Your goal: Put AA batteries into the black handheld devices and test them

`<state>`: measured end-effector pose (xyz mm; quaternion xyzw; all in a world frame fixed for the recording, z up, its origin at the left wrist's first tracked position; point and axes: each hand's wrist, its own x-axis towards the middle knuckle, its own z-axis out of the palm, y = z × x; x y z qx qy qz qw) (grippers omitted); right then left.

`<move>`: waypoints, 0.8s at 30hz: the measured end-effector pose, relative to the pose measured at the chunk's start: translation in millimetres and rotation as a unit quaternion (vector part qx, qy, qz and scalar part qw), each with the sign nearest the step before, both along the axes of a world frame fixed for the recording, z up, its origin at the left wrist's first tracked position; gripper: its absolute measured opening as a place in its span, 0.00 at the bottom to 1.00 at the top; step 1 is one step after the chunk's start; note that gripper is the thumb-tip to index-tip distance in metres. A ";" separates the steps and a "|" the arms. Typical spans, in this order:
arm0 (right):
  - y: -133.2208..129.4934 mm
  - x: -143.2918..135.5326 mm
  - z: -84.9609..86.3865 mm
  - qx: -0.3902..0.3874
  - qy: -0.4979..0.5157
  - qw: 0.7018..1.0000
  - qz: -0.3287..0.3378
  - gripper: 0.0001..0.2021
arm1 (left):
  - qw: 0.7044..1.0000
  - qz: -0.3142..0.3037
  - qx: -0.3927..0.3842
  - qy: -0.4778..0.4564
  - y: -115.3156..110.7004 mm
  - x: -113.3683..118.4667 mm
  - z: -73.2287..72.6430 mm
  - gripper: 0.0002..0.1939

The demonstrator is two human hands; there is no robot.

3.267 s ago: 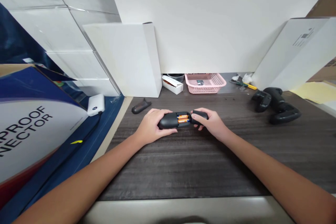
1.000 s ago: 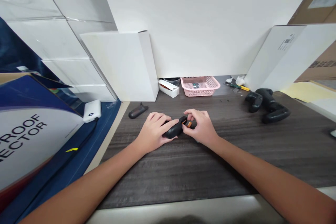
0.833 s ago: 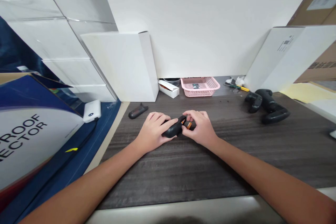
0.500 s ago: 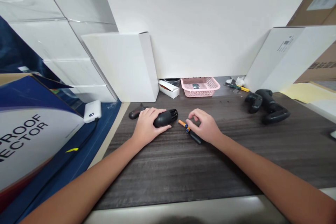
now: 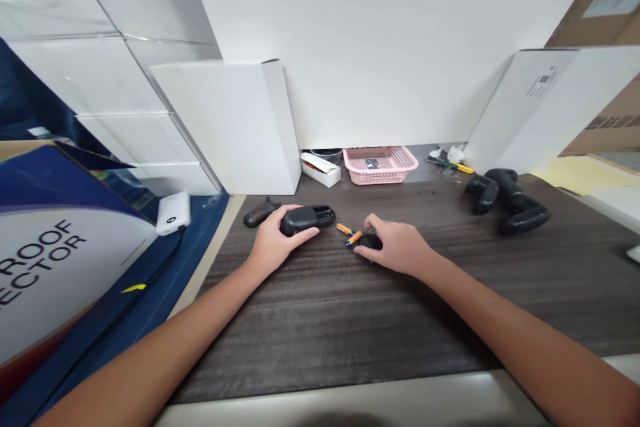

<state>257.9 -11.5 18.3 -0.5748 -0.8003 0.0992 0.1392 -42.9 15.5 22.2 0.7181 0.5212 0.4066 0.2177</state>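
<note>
My left hand (image 5: 273, 240) is wrapped around a black handheld device (image 5: 300, 220) lying on the dark wood-grain table. An open battery compartment (image 5: 325, 215) faces right at its end. Two orange-and-blue batteries, one of them the nearer battery (image 5: 354, 238), lie on the table between my hands. My right hand (image 5: 400, 247) has its thumb and fingers around a small black cover (image 5: 370, 242), just right of the batteries. The fingers partly hide this cover.
Another black handheld piece (image 5: 257, 215) lies beyond my left hand. At the back are a small white box (image 5: 320, 170) and a pink basket (image 5: 380, 175). A yellow-handled tool (image 5: 461, 166) and black controllers (image 5: 523, 213) lie to the right. A white panel (image 5: 390, 47) stands behind.
My right hand has closed around the black cover, which lay on the table under it. The batteries have shifted slightly. My left hand has turned the device, showing more of its compartment.
</note>
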 end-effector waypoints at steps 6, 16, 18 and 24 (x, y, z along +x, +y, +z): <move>2.9 7.3 7.2 -0.058 0.066 0.996 -0.011 0.26 | 0.997 -0.032 -0.029 -0.071 -3.3 0.2 -0.4 0.28; 9.7 11.0 -7.4 -0.064 0.159 0.967 0.187 0.21 | 0.950 -0.039 -0.148 -0.273 4.1 2.8 -10.3 0.25; 8.7 9.0 -8.3 -0.050 0.130 0.971 0.194 0.25 | 0.935 -0.038 -0.171 -0.307 1.0 6.0 -7.5 0.27; -1.8 0.4 -2.2 -0.021 0.122 0.965 0.233 0.25 | 0.875 -0.122 -0.272 -0.381 -10.0 12.4 0.9 0.32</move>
